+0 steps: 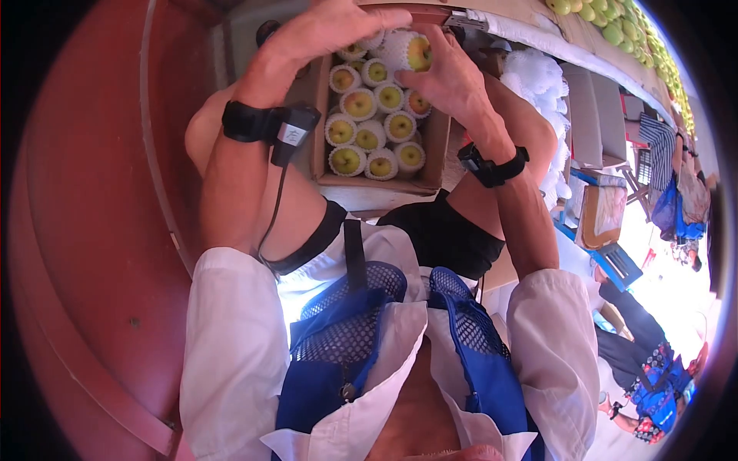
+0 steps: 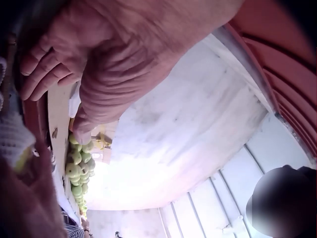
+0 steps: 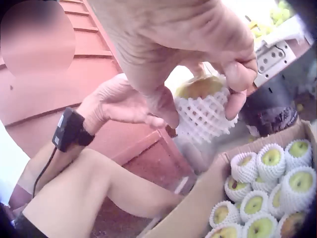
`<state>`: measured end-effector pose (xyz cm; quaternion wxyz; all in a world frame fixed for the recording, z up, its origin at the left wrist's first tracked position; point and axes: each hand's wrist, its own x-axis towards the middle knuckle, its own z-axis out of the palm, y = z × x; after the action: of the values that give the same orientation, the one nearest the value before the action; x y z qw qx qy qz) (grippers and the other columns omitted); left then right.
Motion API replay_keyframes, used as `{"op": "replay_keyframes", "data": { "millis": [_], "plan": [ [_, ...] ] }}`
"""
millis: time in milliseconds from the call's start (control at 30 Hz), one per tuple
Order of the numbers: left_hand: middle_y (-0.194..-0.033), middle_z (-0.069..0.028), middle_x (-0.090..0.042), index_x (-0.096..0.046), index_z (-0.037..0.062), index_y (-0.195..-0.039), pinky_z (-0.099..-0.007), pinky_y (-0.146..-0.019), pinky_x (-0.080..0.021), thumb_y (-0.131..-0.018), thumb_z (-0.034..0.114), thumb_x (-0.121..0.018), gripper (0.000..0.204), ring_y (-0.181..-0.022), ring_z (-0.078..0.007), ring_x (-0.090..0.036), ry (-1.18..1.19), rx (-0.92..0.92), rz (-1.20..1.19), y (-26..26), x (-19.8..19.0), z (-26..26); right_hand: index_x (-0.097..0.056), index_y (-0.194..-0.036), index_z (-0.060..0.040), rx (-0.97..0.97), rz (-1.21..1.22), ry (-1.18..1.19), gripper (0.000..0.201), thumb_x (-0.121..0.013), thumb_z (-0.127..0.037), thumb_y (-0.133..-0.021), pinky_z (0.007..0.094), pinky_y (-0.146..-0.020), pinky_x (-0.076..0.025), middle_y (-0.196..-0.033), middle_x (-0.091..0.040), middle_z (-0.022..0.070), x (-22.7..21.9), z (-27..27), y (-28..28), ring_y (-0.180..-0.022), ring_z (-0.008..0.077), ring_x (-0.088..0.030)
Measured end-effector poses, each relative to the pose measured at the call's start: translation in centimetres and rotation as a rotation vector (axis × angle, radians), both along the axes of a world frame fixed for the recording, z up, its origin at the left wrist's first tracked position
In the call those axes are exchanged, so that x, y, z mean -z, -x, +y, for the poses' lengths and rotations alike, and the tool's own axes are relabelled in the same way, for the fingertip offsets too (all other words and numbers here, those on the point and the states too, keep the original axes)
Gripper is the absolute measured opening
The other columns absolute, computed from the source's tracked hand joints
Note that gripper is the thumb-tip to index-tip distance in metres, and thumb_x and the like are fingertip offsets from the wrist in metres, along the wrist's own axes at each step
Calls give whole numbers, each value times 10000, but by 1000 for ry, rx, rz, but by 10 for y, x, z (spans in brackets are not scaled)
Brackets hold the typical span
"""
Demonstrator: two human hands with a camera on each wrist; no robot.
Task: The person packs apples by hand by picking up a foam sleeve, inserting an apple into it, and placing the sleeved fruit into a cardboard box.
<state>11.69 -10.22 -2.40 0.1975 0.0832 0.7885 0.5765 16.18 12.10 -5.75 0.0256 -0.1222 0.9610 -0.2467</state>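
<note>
My right hand (image 1: 460, 86) holds a yellow-red apple (image 3: 202, 89) by its white foam net sleeve (image 3: 204, 118), thumb and fingers round its sides. It is raised above the far end of an open cardboard box (image 1: 373, 187). Beside it, my left hand (image 1: 329, 29) hovers with fingers extended and nothing in them; the left wrist view shows its palm side. Rows of apples (image 1: 358, 104) in the same white foam nets fill the box, which stands between the person's knees.
A red metal wall (image 1: 92, 230) runs along the left. White foam nets (image 1: 534, 81) are heaped right of the box. Green fruit (image 1: 615, 27) is piled at the far right. Other people and a blue frame (image 1: 615, 265) are further right.
</note>
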Motion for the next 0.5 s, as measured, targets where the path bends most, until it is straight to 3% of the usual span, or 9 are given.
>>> {"op": "replay_keyframes", "data": {
  "millis": [100,200,400,500],
  "plan": [
    [-1053,-129,-687,-500,-68,-1317,-273,-728,-502,-947,460,-704,676,-954,-183,-681,-175,-131,64,4,-2,-18,-493,-1417,-141,44,-238,-96,729,-771,-375,-785,427,-1010,-483,-1283,-606,178,21,1,1,-1178,354,-618],
    [-1059,-131,-685,-524,-49,-1293,-280,-733,-510,-960,433,-689,609,-954,-184,-683,-145,-259,128,5,-6,-27,-503,-1417,-109,58,-236,-96,756,-780,-390,-772,427,-1007,-480,-1235,-632,191,53,17,6,-1177,353,-619],
    [-1030,-112,-687,-567,-26,-1233,-263,-721,-513,-989,351,-658,459,-930,-176,-680,-245,-242,120,8,-9,-31,-510,-1418,-80,233,-207,13,853,-783,-483,-718,441,-1003,-490,-1291,-603,224,59,60,35,-1204,375,-601],
    [-1030,-107,-687,-577,-12,-1220,-261,-720,-513,-990,336,-658,425,-924,-171,-679,-353,-220,106,10,-6,-35,-518,-1414,-66,63,30,56,843,-793,-459,-720,452,-1024,-478,-1281,-604,241,89,86,49,-1211,386,-591]
  ]
}}
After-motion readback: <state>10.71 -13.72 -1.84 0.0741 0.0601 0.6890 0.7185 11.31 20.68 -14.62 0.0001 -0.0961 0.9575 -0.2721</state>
